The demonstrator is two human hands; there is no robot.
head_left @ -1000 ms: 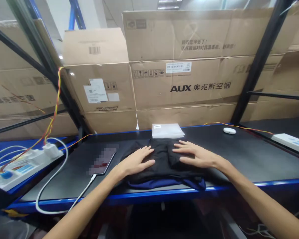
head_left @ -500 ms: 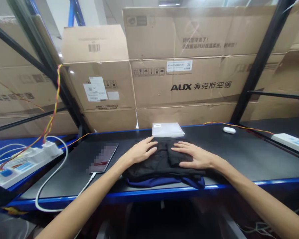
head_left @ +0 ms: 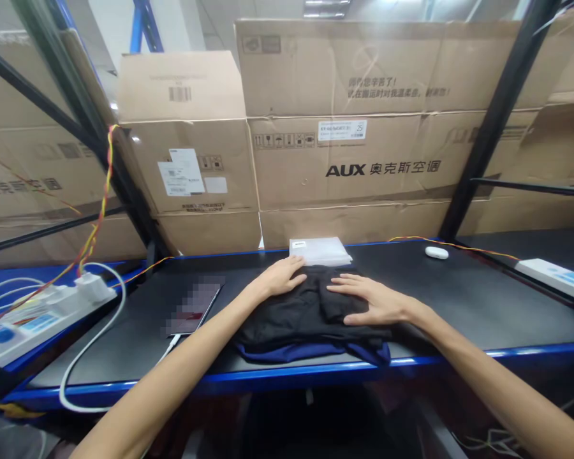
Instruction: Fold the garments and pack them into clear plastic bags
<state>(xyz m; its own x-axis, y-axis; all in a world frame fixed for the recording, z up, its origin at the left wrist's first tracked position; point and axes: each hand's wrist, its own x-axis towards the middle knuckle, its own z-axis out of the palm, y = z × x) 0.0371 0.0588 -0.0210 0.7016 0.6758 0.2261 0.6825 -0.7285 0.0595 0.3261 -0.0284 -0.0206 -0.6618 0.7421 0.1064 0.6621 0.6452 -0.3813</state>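
Black folded cloth (head_left: pixel 287 322) lies near the front edge of the dark shelf top, with dark blue fabric (head_left: pixel 291 352) showing beneath it. My left hand (head_left: pixel 283 275) rests on the upper left of the black cloth, fingers stretched out and their tips close to a white plastic packet (head_left: pixel 321 250). On the right part of the cloth, a raised fold lies under my right hand (head_left: pixel 370 299), which is spread flat with the fingers pointing left. Neither hand grips anything. The packet lies flat just behind the cloth and bears a small label.
A phone (head_left: pixel 196 310) with a white charging cable (head_left: pixel 69 366) lies left. Power strips (head_left: pixel 48 315) sit at both sides. A small white case (head_left: pixel 437 253) is at the back right. Large cardboard boxes (head_left: pixel 382 191) stand behind, between black metal posts (head_left: pixel 500 121).
My left hand has slid slightly forward and right, towards the white packet. My right hand stays in about the same place on the black cloth. The view has shifted a little.
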